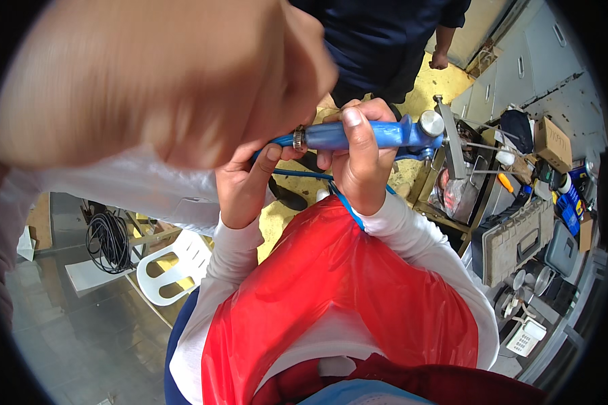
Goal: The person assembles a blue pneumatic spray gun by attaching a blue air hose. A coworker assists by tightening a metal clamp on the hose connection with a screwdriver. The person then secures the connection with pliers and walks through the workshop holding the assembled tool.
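Head view: holding glossy blue tool (pixel 388 135) in right hand (pixel 365 162) beyond red plastic sheet (pixel 331 243), pinching slim blue hose (pixel 286 140) with left hand (pixel 244 189); may slip if knocked by co-worker's blurred hand (pixel 169 81).

The brown cardboard box (pixel 554 144) bears dark written characters

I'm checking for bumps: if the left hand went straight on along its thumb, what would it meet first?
Past the smooth blue hose it seems to pinch, the left hand would probably meet the ribbed silver metal ring; depth is unclear.
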Motion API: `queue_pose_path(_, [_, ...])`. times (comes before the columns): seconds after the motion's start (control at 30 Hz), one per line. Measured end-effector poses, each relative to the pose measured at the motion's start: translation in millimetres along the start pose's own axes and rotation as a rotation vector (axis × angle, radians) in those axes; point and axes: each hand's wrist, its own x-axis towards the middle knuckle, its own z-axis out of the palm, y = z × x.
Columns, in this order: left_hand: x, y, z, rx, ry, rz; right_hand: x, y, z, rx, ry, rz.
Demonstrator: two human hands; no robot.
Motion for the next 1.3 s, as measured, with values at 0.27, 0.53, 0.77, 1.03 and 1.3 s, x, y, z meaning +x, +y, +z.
queue_pose_path(0.27, [10.6,-2.4,-10.1,0.194,-0.084,0.136,1.9,1.5,-1.1,0.011,-0.036,-0.031])
queue_pose_path(0.53, [8.9,7.0,-3.3,0.172,-0.062,0.082,-0.4,3.8,-1.1,-0.045,-0.059,-0.083])
queue_pose_path(0.77, [14.8,1.8,-8.7,0.192,-0.119,0.116,-0.7,0.3,-0.1,-0.065,-0.054,-0.083])
queue_pose_path(1.03, [11.8,-7.2,-9.4,0.037,-0.091,0.077,-0.8,2.3,-1.7,-0.081,-0.057,-0.085])
queue_pose_path(1.3, [7.1,1.7,-4.8,0.082,-0.069,0.054,-2.7,2.3,0.5,-0.091,-0.060,-0.102])
